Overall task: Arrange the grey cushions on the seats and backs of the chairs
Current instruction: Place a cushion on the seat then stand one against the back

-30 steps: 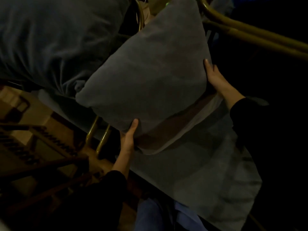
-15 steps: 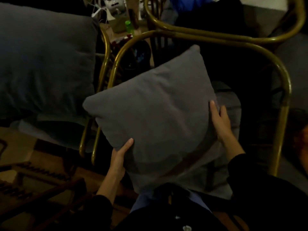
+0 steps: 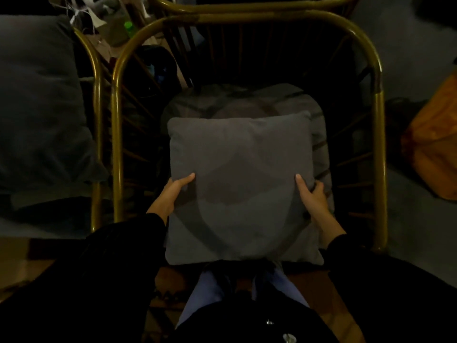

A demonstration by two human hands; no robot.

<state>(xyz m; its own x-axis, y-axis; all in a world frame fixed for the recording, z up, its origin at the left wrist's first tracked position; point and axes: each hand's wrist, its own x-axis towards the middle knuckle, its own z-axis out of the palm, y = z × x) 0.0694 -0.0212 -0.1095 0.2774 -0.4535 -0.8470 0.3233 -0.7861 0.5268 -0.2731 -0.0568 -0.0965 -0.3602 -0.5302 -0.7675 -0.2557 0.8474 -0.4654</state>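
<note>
From the head camera, a person is holding a square grey cushion (image 3: 242, 184) out in front of them, squarely over the seat of a chair (image 3: 379, 134) with a brass-coloured tube frame. The left hand (image 3: 173, 194) is gripping the cushion's left edge, thumb lying on top and the other fingers hidden underneath. The right hand (image 3: 312, 196) is gripping the right edge in the same manner, thumb pressing into the fabric. Under the cushion a seat pad (image 3: 247, 100) is lying on the chair, its far part showing beyond the cushion's top edge; whether the two are touching cannot be told. To the left, a second chair (image 3: 96, 125) of the same kind is standing just beside the first, carrying a large grey cushion (image 3: 39, 102). An orange shape (image 3: 432, 144) is sitting on the floor at the right
</note>
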